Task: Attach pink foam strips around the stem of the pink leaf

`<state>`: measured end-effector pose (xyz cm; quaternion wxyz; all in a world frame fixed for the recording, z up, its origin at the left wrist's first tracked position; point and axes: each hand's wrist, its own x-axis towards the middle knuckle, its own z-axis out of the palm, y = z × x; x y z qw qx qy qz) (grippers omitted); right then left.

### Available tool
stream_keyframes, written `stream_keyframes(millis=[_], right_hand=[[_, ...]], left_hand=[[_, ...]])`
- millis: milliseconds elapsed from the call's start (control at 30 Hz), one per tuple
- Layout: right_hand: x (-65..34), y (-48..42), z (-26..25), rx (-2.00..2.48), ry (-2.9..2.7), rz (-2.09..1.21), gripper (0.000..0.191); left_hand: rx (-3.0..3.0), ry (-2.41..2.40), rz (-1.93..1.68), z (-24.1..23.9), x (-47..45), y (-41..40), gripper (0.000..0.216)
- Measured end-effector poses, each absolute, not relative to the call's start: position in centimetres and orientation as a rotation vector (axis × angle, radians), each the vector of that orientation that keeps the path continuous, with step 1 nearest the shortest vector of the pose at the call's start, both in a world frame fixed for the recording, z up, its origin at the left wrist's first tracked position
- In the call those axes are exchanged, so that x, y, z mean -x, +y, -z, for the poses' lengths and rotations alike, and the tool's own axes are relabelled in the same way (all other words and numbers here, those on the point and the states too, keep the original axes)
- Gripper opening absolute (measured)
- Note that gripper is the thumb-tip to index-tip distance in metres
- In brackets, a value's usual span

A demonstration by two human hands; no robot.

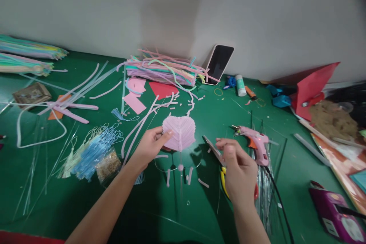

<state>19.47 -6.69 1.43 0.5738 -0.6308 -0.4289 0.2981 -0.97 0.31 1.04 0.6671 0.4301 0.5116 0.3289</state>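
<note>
My left hand [154, 143] pinches the left edge of a pale pink, ribbed, leaf-shaped piece [183, 133] with a ridge down its middle, which looks made of pipe cleaners. A thin stem with a small pink ball [180, 167] shows below it. My right hand [237, 167] is closed around scissors [213, 148], their blades pointing up and left toward the piece, apart from it. The handles are hidden in my fingers. Under this hand lies a tool with yellow and red grips [223, 183], partly covered. A pink glue gun [254, 141] lies just to the right.
Pipe cleaner bundles [162, 70] lie along the wall, near a leaning phone [219, 63]. Blue tassels [91, 156] and a bag of small gold parts [108, 166] lie at left. Pink cut bits are scattered midway. A purple power strip [333, 209] sits at right, and a black cord [278, 198] trails from the glue gun.
</note>
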Motion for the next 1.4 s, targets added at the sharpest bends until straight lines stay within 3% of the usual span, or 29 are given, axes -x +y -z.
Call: stream_keyframes(millis=[67, 100, 167, 267, 367, 767, 1000, 1333, 1400], right_hand=[[-19.4, -6.6, -1.2, 1.502, -1.046, -0.714, 0.050], [-19.3, -6.5, -1.1, 1.515, -1.051, -0.721, 0.045], [-19.1, -6.2, -1.0, 1.529, -1.029, -0.786, 0.019], [-18.3, -5.6, -0.9, 1.462, -0.984, -1.109, 0.033], [-17.4, -5.3, -1.0, 1.369, -0.944, -1.405, 0.032], [-16.3, -5.5, -0.5, 1.300, -0.929, -1.588, 0.026], [-18.3, -5.5, 0.2, 1.389, -0.859, -1.304, 0.024], [-17.9, -5.7, 0.6, 1.391, -0.932, -1.135, 0.050], [-17.6, -5.6, 0.4, 1.439, -0.979, -1.120, 0.045]], left_hand=[[-0.994, 1.132, -0.723, -1.1, 1.0, 0.3, 0.034], [-1.013, 1.123, -0.710, -1.2, 1.1, 0.2, 0.033], [-1.050, 1.107, -0.679, -1.1, 1.2, 0.1, 0.032], [-1.050, 1.069, -0.626, -1.0, 1.1, -0.2, 0.029], [-1.014, 1.009, -0.581, -1.0, 0.7, -0.4, 0.026], [-0.901, 1.071, -0.661, -0.6, 0.0, -0.6, 0.033], [-0.784, 1.151, -0.740, -0.1, 0.1, -0.2, 0.033], [-0.780, 1.171, -0.699, -0.4, 0.3, -0.1, 0.035], [-0.775, 1.172, -0.696, -0.3, 0.2, -0.1, 0.034]])
